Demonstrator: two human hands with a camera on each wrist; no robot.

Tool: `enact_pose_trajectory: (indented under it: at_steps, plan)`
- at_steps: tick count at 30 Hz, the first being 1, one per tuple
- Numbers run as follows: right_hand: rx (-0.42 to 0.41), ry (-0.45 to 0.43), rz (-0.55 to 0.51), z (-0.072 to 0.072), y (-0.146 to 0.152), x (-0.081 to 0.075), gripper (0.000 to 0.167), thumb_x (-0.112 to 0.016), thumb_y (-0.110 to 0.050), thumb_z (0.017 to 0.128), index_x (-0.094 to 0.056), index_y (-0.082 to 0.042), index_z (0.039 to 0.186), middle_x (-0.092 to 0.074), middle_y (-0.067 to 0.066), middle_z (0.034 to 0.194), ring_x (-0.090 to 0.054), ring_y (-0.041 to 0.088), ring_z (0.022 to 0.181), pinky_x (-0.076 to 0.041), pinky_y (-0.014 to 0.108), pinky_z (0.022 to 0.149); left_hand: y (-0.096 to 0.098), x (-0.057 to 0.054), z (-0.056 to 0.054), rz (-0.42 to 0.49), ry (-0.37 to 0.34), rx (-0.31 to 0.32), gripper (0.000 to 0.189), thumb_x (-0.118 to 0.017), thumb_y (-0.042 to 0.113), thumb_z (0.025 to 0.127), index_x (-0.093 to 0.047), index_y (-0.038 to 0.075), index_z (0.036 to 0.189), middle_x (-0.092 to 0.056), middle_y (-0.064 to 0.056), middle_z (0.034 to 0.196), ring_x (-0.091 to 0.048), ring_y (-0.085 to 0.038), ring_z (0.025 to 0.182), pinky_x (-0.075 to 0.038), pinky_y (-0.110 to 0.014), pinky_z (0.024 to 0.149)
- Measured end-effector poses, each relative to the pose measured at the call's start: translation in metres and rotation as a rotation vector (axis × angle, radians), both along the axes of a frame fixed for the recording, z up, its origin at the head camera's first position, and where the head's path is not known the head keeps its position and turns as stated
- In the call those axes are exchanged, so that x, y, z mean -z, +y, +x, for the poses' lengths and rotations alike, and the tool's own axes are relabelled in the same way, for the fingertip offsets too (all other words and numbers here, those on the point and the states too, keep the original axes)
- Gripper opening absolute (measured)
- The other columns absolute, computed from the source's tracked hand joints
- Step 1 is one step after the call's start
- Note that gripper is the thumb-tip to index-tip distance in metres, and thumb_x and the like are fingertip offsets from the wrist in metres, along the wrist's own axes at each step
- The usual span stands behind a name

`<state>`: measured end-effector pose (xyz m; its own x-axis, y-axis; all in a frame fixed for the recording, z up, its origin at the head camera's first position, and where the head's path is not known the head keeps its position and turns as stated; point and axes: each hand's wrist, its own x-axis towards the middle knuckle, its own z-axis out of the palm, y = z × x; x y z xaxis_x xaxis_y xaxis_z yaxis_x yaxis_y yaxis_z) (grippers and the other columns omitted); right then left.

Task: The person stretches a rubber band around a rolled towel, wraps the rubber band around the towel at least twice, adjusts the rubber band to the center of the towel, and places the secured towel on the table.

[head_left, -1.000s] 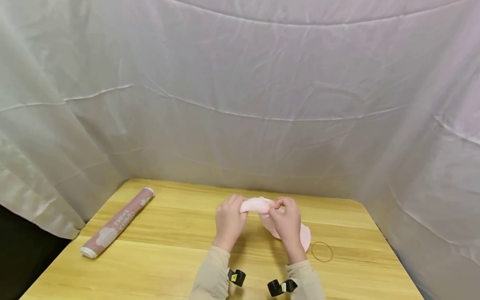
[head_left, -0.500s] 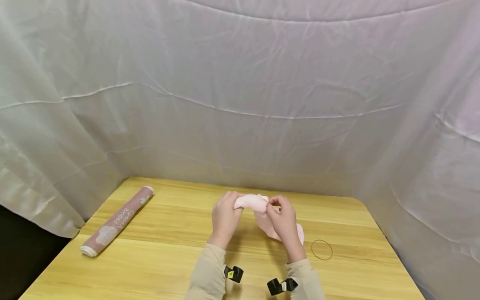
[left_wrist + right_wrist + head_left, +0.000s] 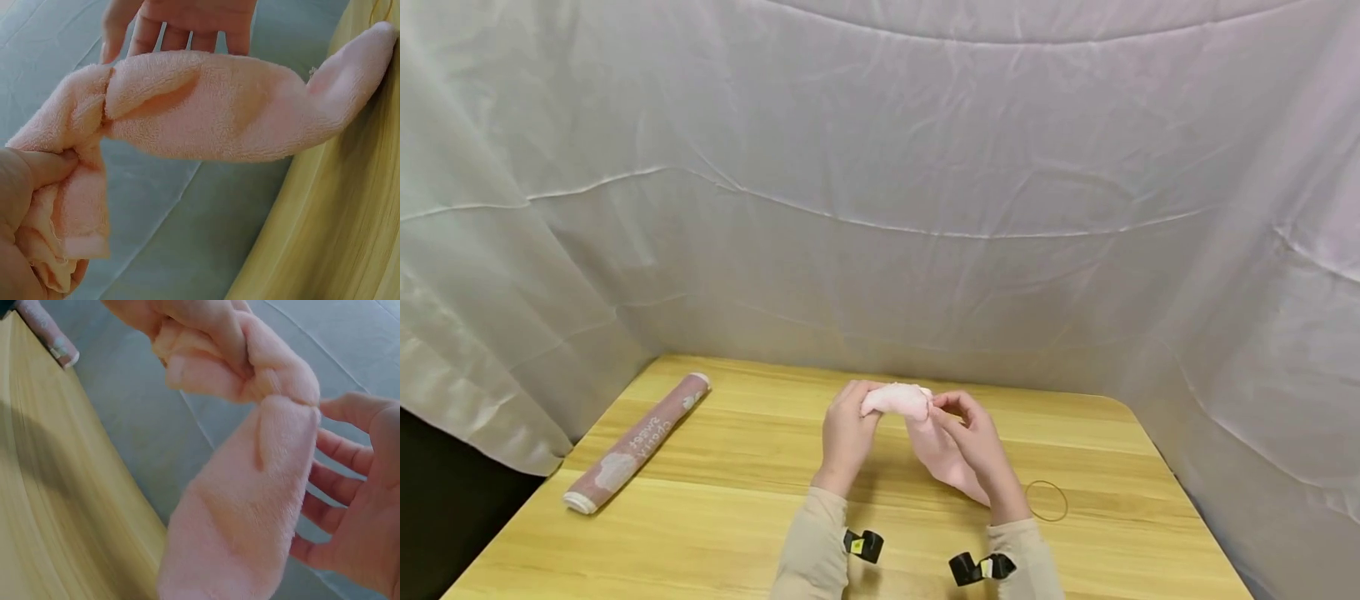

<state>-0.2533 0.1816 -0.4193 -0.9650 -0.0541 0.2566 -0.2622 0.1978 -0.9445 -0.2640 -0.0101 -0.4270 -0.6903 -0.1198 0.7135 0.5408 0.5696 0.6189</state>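
Note:
A pink terry towel (image 3: 898,402) is held up over the table, pinched in near one end by a thin brown band (image 3: 107,94). My left hand (image 3: 847,429) grips the bunched end, its thumb pressing the folds in the left wrist view. The longer part of the towel (image 3: 234,506) hangs down towards the table. At the band, the thumb tip of my right hand (image 3: 369,469) touches the towel, while the other fingers extend loosely along its edge. In the head view my right hand (image 3: 973,437) covers part of the hanging towel.
A rolled pink mat with white lettering (image 3: 638,442) lies at the left of the wooden table (image 3: 737,533). A loose rubber band (image 3: 1047,501) lies right of my right hand. Pale curtains (image 3: 880,275) stand behind and at both sides.
Both hands shift slightly left with the towel, and its hanging part swings left. My right thumb and fingers, earlier bunched at the band, have loosened and straightened.

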Motion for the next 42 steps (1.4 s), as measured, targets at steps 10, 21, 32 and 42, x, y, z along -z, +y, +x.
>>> enact_pose_trajectory:
  at_steps: [10, 21, 32, 42]
  plan:
    - [-0.204, 0.064, 0.137, 0.0, 0.01, 0.003, 0.055, -0.07, -0.012, 0.087, -0.048, -0.011, 0.138, -0.051, 0.016, 0.143, -0.044, 0.033, 0.133, -0.039, 0.049, 0.106, -0.007, 0.002, -0.003, -0.008, 0.041, 0.124, 0.011, -0.072, 0.008, 0.084, -0.072, 0.013, 0.093, -0.071, -0.001, 0.091, -0.066, -0.017, 0.089, -0.055, -0.033, 0.081]
    - [-0.129, 0.079, 0.243, 0.001, 0.003, 0.009, 0.048, -0.069, -0.008, 0.086, -0.055, -0.006, 0.132, -0.062, 0.017, 0.125, -0.056, 0.015, 0.107, -0.048, 0.022, 0.091, -0.011, 0.002, -0.004, -0.077, 0.132, 0.203, 0.016, -0.072, 0.006, 0.083, -0.071, 0.014, 0.096, -0.071, -0.002, 0.096, -0.066, -0.018, 0.093, -0.054, -0.036, 0.085]
    - [0.183, 0.312, 0.418, -0.003, -0.003, 0.014, 0.04, -0.073, 0.001, 0.076, -0.066, -0.006, 0.114, -0.068, 0.013, 0.111, -0.062, 0.024, 0.095, -0.051, 0.041, 0.083, -0.016, -0.01, 0.004, -0.386, -0.104, 0.172, 0.053, -0.084, 0.028, 0.072, -0.065, 0.024, 0.122, -0.067, 0.0, 0.123, -0.055, -0.025, 0.115, -0.039, -0.051, 0.102]
    - [0.227, 0.553, 0.479, -0.007, -0.007, 0.019, 0.036, -0.078, 0.006, 0.07, -0.068, -0.005, 0.103, -0.069, 0.011, 0.1, -0.064, 0.023, 0.09, -0.052, 0.041, 0.077, -0.017, -0.012, 0.006, -0.395, -0.224, 0.187, 0.058, -0.078, 0.047, 0.074, -0.064, 0.023, 0.125, -0.066, 0.002, 0.127, -0.052, -0.024, 0.122, -0.033, -0.053, 0.109]
